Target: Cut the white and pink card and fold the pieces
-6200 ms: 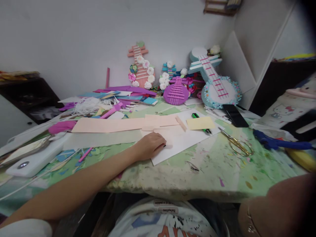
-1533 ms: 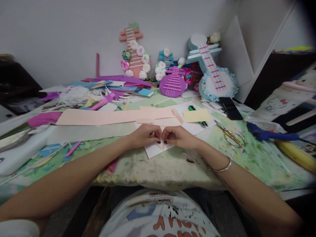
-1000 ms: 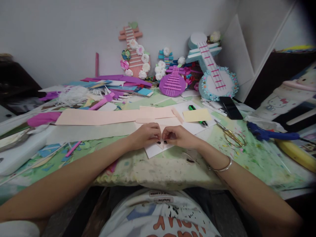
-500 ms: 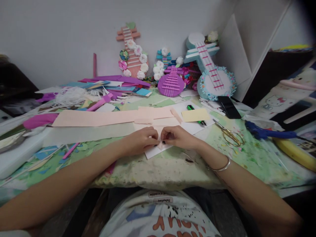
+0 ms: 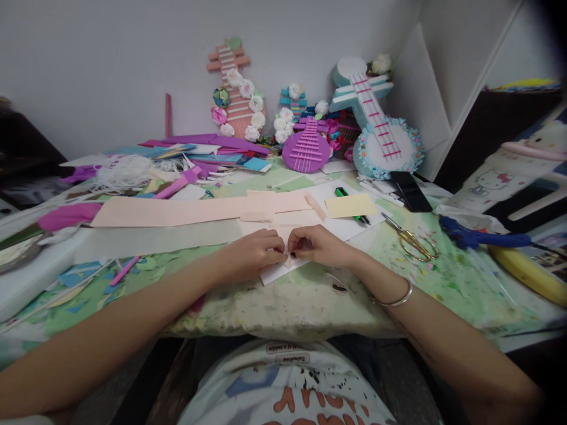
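Note:
My left hand [image 5: 259,255] and my right hand [image 5: 315,244] meet over the near corner of a white sheet [image 5: 277,274]. Between their fingertips is a small pale pink piece of paper [image 5: 289,263], mostly covered by the fingers. Both hands have curled, pinching fingers on it. Just beyond them, long pale pink paper strips [image 5: 177,211] stretch to the left. A small rolled pink strip [image 5: 315,206] lies across the sheet, near a yellow paper rectangle [image 5: 351,205] that rests over a green marker [image 5: 341,192].
Gold-handled scissors [image 5: 415,243], a phone [image 5: 411,192], a blue glue gun [image 5: 478,235] and a banana [image 5: 527,270] lie at right. Decorated lute-shaped crafts [image 5: 306,147] lean along the wall. Paper scraps and white cord [image 5: 126,172] crowd the left.
The left fingertips have shifted slightly right, closer to the right fingertips over the small pink paper. The right hand has hardly moved.

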`<state>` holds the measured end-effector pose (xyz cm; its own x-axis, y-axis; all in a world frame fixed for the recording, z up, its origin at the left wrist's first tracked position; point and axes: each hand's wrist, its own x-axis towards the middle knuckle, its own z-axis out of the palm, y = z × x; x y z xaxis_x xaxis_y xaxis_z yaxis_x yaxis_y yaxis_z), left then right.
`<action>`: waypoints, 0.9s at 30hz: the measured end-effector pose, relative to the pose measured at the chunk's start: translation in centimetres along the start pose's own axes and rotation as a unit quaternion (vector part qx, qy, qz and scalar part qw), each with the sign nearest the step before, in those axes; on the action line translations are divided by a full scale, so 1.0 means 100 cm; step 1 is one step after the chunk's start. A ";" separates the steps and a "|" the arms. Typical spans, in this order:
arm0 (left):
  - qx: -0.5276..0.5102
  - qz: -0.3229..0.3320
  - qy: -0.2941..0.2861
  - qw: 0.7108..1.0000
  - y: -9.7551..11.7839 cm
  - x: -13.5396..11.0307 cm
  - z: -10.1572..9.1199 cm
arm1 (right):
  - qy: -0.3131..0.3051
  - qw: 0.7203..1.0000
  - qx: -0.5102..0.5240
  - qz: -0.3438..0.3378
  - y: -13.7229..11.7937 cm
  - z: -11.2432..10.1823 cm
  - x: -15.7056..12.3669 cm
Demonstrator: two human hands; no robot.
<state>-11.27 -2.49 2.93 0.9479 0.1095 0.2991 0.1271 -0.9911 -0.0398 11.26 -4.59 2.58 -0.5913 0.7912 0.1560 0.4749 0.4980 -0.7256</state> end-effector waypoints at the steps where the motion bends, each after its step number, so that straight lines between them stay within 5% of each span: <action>1: 0.001 0.004 0.001 1.000 0.001 0.001 -0.001 | 0.000 1.000 0.000 0.002 -0.001 0.000 0.000; 14: 0.018 0.000 -0.037 0.999 0.007 0.002 -0.003 | -0.001 1.000 0.001 0.011 -0.004 -0.001 -0.001; 27: -0.036 0.018 -0.001 0.999 0.002 0.002 0.001 | -0.001 1.000 0.009 0.013 -0.001 0.000 0.000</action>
<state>-11.03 -2.61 2.90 0.9518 0.0730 0.2978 0.0709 -0.9973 0.0181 11.20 -4.64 2.70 -0.5798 0.8034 0.1359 0.4788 0.4709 -0.7409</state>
